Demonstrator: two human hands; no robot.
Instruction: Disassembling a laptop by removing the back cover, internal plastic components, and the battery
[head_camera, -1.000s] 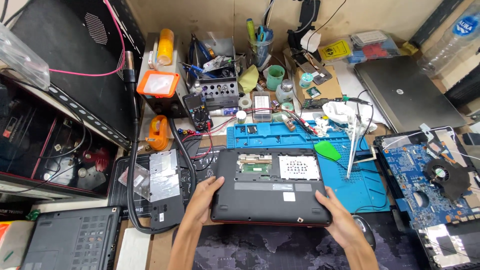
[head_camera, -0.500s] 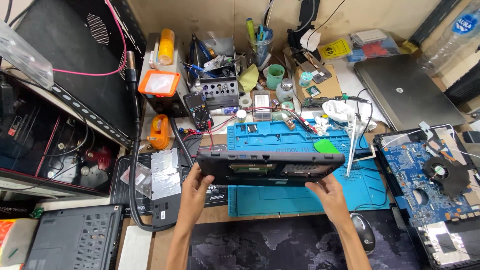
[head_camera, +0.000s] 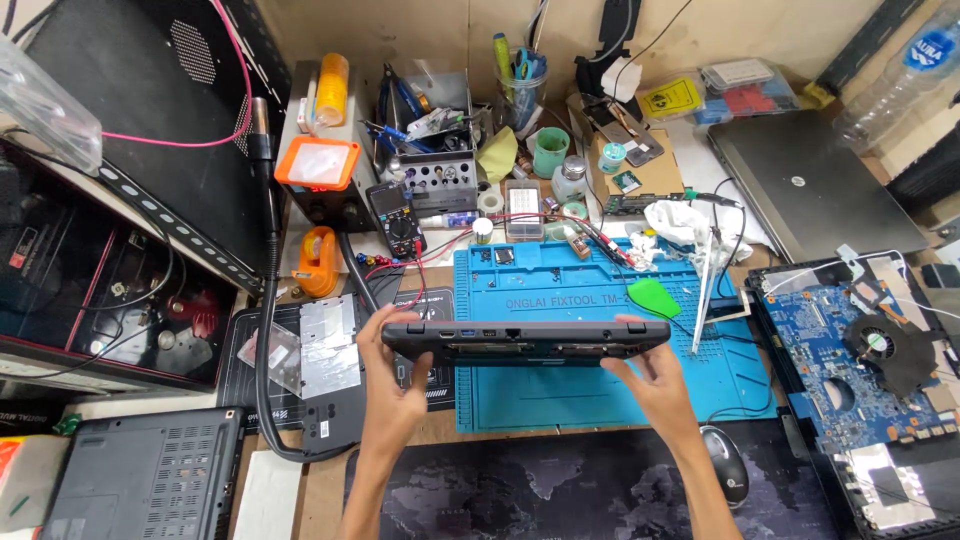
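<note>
Laptop (head_camera: 525, 341), dark and closed, was held edge-on above the bench, its port side facing the camera. Left hand (head_camera: 392, 385) had its grip clamped on the left end, thumb over the top edge; right hand (head_camera: 650, 382) was clamped the same way on the right end. Beneath it lay a blue repair mat (head_camera: 590, 390) with a green pick (head_camera: 654, 298). A multimeter (head_camera: 397, 217) sat behind, a mouse (head_camera: 727, 465) near the right wrist, and a bare blue motherboard (head_camera: 850, 370) further right.
</note>
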